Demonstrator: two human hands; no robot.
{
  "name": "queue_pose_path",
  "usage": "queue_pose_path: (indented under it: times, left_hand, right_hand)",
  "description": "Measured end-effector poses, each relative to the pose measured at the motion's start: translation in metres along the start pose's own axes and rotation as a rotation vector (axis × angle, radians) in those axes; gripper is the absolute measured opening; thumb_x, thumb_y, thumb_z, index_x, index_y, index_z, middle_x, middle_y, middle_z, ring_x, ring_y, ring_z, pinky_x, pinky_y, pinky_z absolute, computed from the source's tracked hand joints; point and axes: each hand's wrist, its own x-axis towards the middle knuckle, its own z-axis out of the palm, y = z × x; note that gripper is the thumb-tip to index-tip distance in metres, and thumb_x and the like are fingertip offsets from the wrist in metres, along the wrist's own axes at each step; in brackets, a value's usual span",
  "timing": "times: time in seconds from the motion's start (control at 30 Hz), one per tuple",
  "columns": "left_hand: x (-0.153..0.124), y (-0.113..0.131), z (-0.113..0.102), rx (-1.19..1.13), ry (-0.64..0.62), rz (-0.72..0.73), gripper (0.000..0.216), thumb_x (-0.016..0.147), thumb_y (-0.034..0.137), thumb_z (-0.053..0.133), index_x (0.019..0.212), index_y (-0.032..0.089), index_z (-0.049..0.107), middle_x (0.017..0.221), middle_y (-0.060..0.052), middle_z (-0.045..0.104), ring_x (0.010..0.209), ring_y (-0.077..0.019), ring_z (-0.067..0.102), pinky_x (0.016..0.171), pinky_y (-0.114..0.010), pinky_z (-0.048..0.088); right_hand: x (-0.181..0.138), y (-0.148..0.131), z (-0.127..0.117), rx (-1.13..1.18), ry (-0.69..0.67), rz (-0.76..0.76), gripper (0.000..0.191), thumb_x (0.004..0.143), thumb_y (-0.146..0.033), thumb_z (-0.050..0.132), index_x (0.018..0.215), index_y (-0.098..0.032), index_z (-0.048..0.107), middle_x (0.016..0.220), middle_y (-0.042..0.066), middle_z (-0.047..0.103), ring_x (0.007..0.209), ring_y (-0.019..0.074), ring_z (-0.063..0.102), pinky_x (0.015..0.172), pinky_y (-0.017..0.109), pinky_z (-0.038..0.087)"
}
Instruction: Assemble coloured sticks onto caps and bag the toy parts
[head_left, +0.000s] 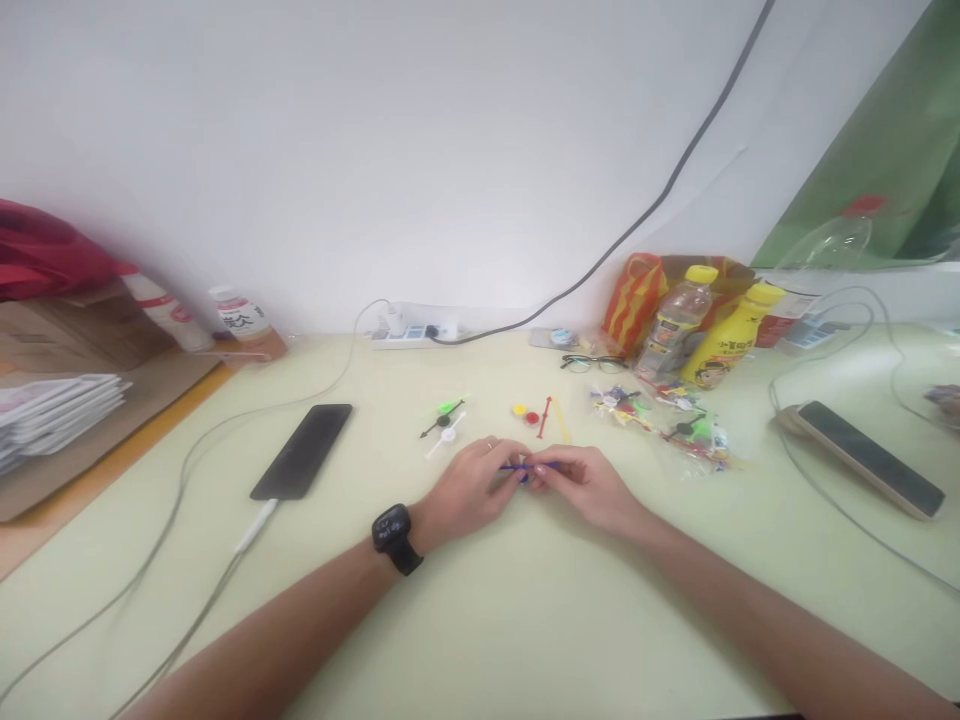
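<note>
My left hand, with a black watch on its wrist, and my right hand meet at the middle of the pale green table. Both pinch a small blue plastic stick piece between their fingertips. Just beyond the hands lie a green, black and white stick toy, yellow and red discs, and a red stick beside a yellow one.
A black phone on a white cable lies to the left, another phone to the right. Clear bags of coloured parts, glasses, bottles, a power strip and stacked papers ring the table.
</note>
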Motion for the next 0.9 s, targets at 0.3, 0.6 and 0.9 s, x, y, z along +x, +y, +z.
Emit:
queue_pose_path:
  times: [0.3,0.6,0.9]
  left_hand:
    - [-0.0012,0.0023,-0.0012,-0.128,-0.033,-0.008,0.029,0.095,0.021,0.061,0.124,0.025,0.059,0.113,-0.005,0.072,0.105,-0.0220,0.068,0.092,-0.036,0.054]
    - [0.0000,-0.0016,0.0010,-0.168,-0.016,-0.081,0.027,0.095,0.026,0.063,0.122,0.025,0.060,0.111,-0.005,0.073,0.103,-0.0212,0.070,0.090,-0.034,0.055]
    - [0.0001,-0.0042,0.0031,-0.145,0.000,-0.124,0.004,0.095,0.025,0.063,0.097,0.022,0.061,0.098,-0.002,0.071,0.092,-0.0190,0.068,0.081,-0.032,0.054]
  right_hand:
    - [-0.0012,0.0042,-0.0005,-0.166,0.001,-0.023,0.025,0.095,-0.039,0.063,0.101,-0.023,0.080,0.100,0.009,0.075,0.087,0.0215,0.071,0.078,0.034,0.060]
    - [0.0001,0.0047,-0.0023,-0.254,0.013,-0.054,0.019,0.095,-0.032,0.062,0.100,-0.023,0.078,0.101,0.007,0.078,0.094,0.0233,0.072,0.084,0.036,0.057]
    - [0.0012,0.0101,-0.0053,-0.334,-0.019,-0.112,0.021,0.096,-0.030,0.060,0.101,-0.024,0.080,0.102,0.007,0.078,0.094,0.0232,0.071,0.086,0.037,0.056]
